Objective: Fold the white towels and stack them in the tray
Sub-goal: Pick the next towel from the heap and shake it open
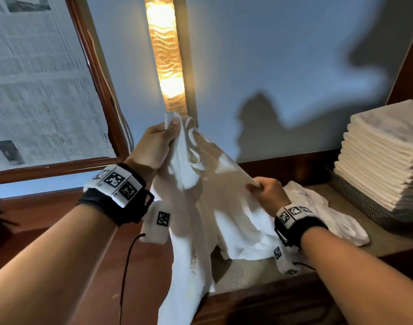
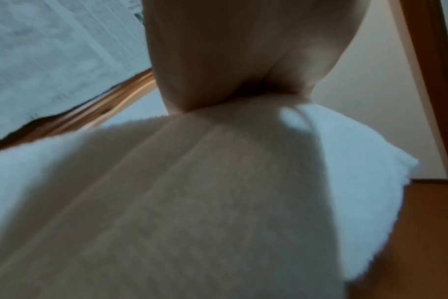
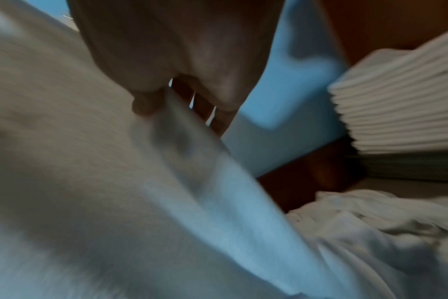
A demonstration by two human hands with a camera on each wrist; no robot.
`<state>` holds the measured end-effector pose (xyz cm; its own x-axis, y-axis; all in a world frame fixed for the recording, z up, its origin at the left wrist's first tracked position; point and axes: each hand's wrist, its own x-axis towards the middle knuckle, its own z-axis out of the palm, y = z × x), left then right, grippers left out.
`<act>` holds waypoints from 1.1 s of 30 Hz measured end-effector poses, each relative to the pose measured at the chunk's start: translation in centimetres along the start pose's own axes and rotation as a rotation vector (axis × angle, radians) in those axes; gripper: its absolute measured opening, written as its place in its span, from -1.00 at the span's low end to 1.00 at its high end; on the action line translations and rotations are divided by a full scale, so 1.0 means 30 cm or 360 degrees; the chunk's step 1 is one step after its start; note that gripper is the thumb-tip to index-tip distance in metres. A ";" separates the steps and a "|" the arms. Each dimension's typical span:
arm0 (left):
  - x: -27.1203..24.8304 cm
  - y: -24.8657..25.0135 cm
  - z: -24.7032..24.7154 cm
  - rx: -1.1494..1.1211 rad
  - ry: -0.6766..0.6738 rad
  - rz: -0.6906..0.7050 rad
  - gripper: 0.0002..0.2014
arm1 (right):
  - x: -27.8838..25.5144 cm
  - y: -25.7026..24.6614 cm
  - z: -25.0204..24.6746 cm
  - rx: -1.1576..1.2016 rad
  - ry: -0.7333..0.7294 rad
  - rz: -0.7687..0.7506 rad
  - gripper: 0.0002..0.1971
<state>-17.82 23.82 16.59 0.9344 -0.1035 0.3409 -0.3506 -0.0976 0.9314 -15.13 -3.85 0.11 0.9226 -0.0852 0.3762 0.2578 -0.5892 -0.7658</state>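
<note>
**Two hands hold up an unfolded white towel beside a tray of folded ones**

A white towel [image 1: 196,207] hangs in the middle of the head view, held up by two corners and drooping in loose folds toward the bottom edge. The left hand [image 1: 153,144], higher and just left of centre, has its thumb and fingers pinched tight on the towel's upper corner. The right hand [image 1: 267,192], lower and to the right, has its fingers curled closed around another corner, so the top edge slopes down from left to right. Both wrists wear black bands with white square-patterned tags.

Behind the right hand, a second towel [image 1: 329,216] lies crumpled on a pale counter [image 1: 247,270] with a dark wooden edge. At the right edge of the frame, a tall stack of folded towels [image 1: 381,160] sits in a grey woven tray [image 1: 358,198] on the same counter.

A glowing amber light strip [image 1: 165,52] runs down the blue-grey wall at top centre. At upper left, a wooden frame [image 1: 95,73] surrounds sheets of newspaper [image 1: 31,85].
</note>
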 end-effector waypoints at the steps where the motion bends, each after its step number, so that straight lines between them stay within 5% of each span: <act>1: -0.013 -0.002 -0.025 -0.0004 0.0002 -0.0021 -0.61 | 0.002 0.016 -0.002 0.0098 0.0040 0.0101 -0.74; 3: -0.049 -0.006 -0.055 0.0024 -0.0035 -0.0066 -0.63 | 0.025 -0.039 0.002 0.0219 0.0145 0.0081 -0.78; 8: -0.133 -0.004 -0.050 -0.0021 -0.0033 -0.0095 -0.63 | 0.057 -0.429 0.050 0.0129 0.0043 -0.0660 -0.80; 11: -0.171 0.003 -0.052 -0.0142 -0.0028 -0.0100 -0.62 | 0.028 -0.619 0.057 -0.0021 0.0112 -0.0797 -0.73; 14: -0.215 0.036 -0.098 -0.0110 -0.0062 -0.0042 -0.59 | -0.031 -0.684 0.059 -0.0102 0.0146 -0.0719 -0.59; 18: -0.284 0.074 -0.223 0.0184 -0.0080 0.0110 -0.58 | -0.226 -0.698 0.134 -0.0033 -0.0128 -0.0660 -0.64; 21: -0.350 0.084 -0.357 0.0269 0.0001 0.0111 -0.59 | -0.349 -0.652 0.245 -0.0371 -0.0131 -0.0734 -0.70; 24: -0.446 0.096 -0.508 0.0303 0.0095 0.0100 -0.56 | -0.444 -0.546 0.347 -0.0305 -0.0359 -0.0217 -0.63; 28: -0.626 0.103 -0.683 0.0298 0.0102 0.0040 -0.56 | -0.559 -0.552 0.477 -0.0009 -0.0240 0.0168 -0.60; 33: -0.820 0.073 -0.763 0.0374 0.0018 -0.0093 -0.60 | -0.613 -0.884 0.599 0.0271 -0.0125 -0.0131 -0.80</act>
<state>-40.12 48.79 13.17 0.9537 -0.0802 0.2899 -0.2998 -0.3306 0.8949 -33.76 27.79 4.13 0.9144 0.0247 0.4041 0.3717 -0.4469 -0.8137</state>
